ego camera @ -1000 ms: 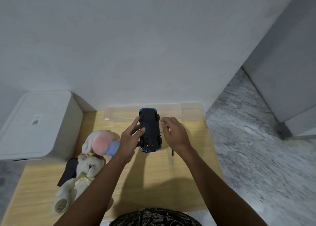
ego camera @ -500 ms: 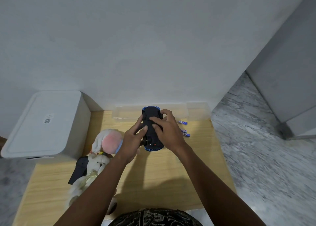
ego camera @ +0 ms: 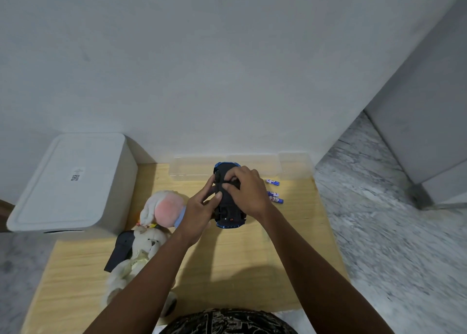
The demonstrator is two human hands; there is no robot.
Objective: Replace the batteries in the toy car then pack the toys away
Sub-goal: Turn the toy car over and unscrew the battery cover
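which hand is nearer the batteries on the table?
Right. The right hand sits on the upturned car, just beside the batteries. The left hand grips the car's far side, away from them.

No legible text anywhere.

Home interior: low wooden table (ego camera: pixel 227 270) against a plain wall (ego camera: pixel 202 68), marble floor (ego camera: pixel 391 232), plush toys (ego camera: pixel 151 222).
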